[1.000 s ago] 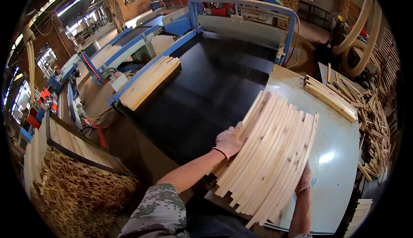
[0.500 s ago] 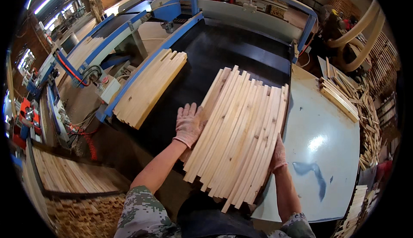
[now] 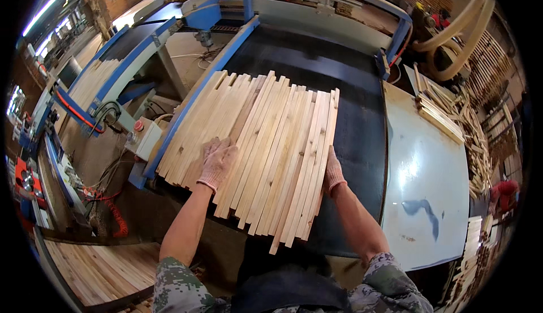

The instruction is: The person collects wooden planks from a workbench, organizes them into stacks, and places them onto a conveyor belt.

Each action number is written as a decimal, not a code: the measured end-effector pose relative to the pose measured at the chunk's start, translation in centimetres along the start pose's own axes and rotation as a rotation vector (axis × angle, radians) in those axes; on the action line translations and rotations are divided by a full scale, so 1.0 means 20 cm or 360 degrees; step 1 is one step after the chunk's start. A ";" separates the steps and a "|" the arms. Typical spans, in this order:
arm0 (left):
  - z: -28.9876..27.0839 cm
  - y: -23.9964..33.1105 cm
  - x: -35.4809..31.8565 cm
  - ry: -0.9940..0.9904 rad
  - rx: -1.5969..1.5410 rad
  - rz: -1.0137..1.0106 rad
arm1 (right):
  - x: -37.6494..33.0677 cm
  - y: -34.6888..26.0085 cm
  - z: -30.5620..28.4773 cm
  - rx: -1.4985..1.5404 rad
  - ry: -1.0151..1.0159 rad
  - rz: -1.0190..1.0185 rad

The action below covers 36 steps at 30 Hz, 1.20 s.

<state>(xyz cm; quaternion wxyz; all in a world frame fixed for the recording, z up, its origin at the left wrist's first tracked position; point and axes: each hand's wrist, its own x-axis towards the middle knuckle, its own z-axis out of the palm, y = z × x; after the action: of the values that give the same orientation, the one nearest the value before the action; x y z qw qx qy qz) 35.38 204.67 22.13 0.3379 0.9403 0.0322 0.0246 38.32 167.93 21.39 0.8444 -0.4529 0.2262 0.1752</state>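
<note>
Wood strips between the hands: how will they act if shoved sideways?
The wood strips look separate, their ends staggered, so they may slip past each other rather than move as one slab. Each looks straight, so is probably stiff. Flat faces suggest sliding over rolling, and the right hand at the outer edge may steady them.

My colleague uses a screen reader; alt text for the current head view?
Gloved left hand on a row of wooden strips, gloved right hand against its right edge, over a black machine bed beside a pale tabletop.
</note>
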 end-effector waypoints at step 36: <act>-0.07 0.32 0.00 -0.0619 -0.1324 -0.0387 | -0.40 -0.13 0.09 -0.2193 0.0341 -0.0390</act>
<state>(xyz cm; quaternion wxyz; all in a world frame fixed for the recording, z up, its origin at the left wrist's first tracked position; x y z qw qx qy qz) 35.52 200.65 27.32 0.6860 0.7017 0.0656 -0.1806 33.29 167.39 28.32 0.3523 -0.9211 0.0930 0.1367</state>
